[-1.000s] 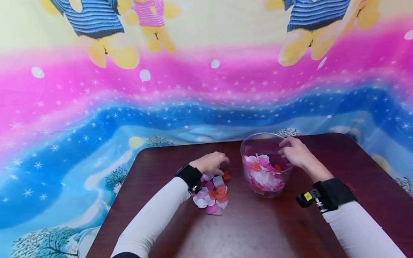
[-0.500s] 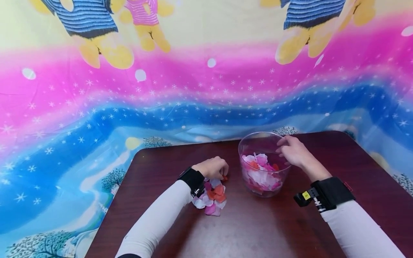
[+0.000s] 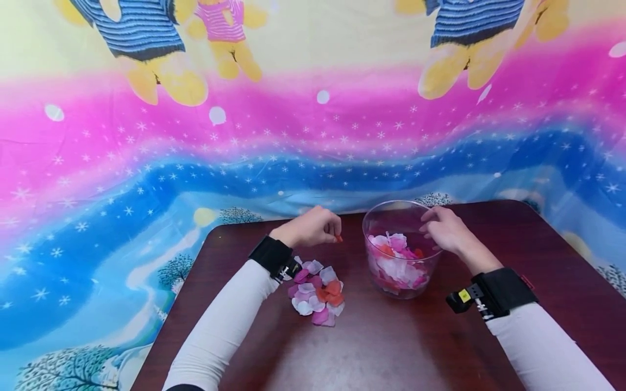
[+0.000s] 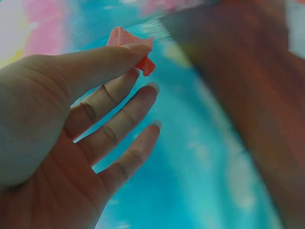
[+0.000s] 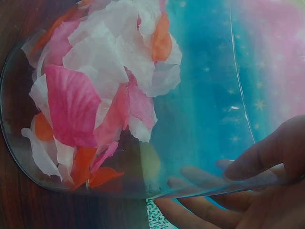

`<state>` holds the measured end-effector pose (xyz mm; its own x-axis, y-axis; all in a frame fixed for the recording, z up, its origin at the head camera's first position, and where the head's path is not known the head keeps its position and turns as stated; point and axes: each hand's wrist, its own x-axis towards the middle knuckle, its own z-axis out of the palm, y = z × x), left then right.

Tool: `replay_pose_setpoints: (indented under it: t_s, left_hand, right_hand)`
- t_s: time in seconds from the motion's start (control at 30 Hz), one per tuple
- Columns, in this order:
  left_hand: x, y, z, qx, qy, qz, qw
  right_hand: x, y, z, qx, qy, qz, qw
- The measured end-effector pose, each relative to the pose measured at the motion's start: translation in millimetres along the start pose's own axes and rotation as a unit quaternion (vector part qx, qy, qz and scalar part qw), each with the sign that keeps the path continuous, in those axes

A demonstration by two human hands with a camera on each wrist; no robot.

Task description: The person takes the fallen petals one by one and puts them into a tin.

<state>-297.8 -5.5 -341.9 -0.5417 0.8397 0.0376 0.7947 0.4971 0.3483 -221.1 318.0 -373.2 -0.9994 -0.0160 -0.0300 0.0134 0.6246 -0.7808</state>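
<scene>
My left hand (image 3: 313,225) pinches a red-orange artificial petal (image 4: 128,40) between thumb and index fingertip, above the table. In the left wrist view the other fingers stand apart, slightly bent. Just below that hand lies a loose pile of petals (image 3: 318,293) in white, pink, magenta and red. To the right stands a clear plastic bowl (image 3: 374,220), partly filled with mixed petals (image 5: 71,105). My right hand (image 3: 447,231) grips the bowl's right side at the rim, thumb inside and fingers outside the wall.
The dark red-brown wooden table (image 3: 362,353) has a rounded far-left corner. Behind it hangs a printed cloth (image 3: 313,130) with bears and snowflakes, meeting the table's back edge. Black straps with small cameras (image 3: 459,301) sit on both wrists.
My left hand picked up the red petal at the pile's far right edge, then rose up and away from the pile with it. The right hand and bowl stay in place.
</scene>
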Motion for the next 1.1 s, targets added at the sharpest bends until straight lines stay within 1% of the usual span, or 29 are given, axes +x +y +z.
replay_pose_setpoints:
  t_s: [0.1, 0.17, 0.23, 0.3, 0.4, 0.47, 0.57, 0.7, 0.8, 0.9, 1.1]
  left_hand:
    - [1.7, 13.4, -21.9, 0.008, 0.020, 0.013, 0.9997]
    - [6.4, 23.4, -32.1, 0.020, 0.030, 0.028, 0.9990]
    - [12.4, 35.5, -38.7, 0.032, 0.033, 0.042, 0.9980]
    - [19.8, 48.0, -41.6, 0.039, 0.031, 0.060, 0.9970]
    - [32.0, 65.6, -41.2, 0.043, 0.022, 0.084, 0.9953]
    - [40.3, 74.4, -38.7, 0.043, 0.018, 0.098, 0.9941]
    - [51.9, 83.8, -33.1, 0.045, 0.013, 0.110, 0.9929]
    - [64.9, 90.3, -24.3, 0.049, 0.007, 0.112, 0.9924]
    - [68.4, 92.0, -20.8, 0.052, 0.010, 0.111, 0.9924]
    - [66.4, 91.1, -20.5, 0.051, 0.015, 0.106, 0.9929]
    - [55.4, 83.0, -26.2, 0.040, 0.022, 0.103, 0.9937]
  right_hand:
    - [-0.1, 0.3, 0.0, -0.002, -0.001, -0.001, 1.000]
    - [-0.1, 1.5, -0.2, -0.003, -0.001, 0.000, 1.000]
    - [-0.1, 2.7, -0.4, -0.004, -0.001, 0.000, 1.000]
    - [-0.4, 3.3, -0.3, -0.005, -0.001, 0.001, 1.000]
    - [-0.6, 2.9, -0.5, -0.004, 0.001, 0.001, 1.000]
    - [-0.9, 1.8, -0.5, -0.002, 0.001, 0.001, 1.000]
    - [-0.8, 0.4, -0.6, 0.001, 0.000, 0.004, 1.000]
    - [-0.6, -0.6, 0.4, 0.000, -0.003, 0.013, 1.000]
    - [-0.2, -1.7, 1.0, -0.002, -0.001, 0.012, 1.000]
    - [-0.1, -3.0, 1.2, -0.002, 0.003, 0.007, 1.000]
    - [-1.9, -0.8, -1.1, 0.005, 0.007, 0.002, 1.000]
